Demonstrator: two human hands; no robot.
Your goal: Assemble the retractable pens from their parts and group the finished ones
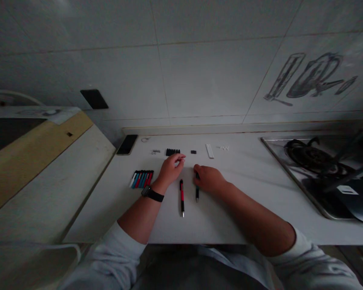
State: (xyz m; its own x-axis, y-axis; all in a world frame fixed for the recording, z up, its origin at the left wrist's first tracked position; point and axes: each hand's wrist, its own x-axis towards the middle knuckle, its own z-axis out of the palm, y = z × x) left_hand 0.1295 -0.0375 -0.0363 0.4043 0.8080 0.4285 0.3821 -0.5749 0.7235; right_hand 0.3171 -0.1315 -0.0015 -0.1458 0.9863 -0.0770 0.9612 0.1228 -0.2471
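My left hand (171,169), with a black watch on its wrist, hovers over the white counter (245,193), fingers curled in a pinch near a row of small black parts (172,152); what it pinches is too small to make out. My right hand (209,178) rests on the counter, fingers closed on the top of a dark pen (197,192) that lies pointing toward me. A red and black pen (182,196) lies between my two hands. A row of several blue, red and black pen barrels (142,179) lies left of my left hand.
Near the wall lie a black phone (127,144), small springs (155,151), a small black piece (193,152), a white strip (209,150) and small white bits (224,148). A gas hob (320,169) sits at the right. A wooden board (33,149) lies at the left.
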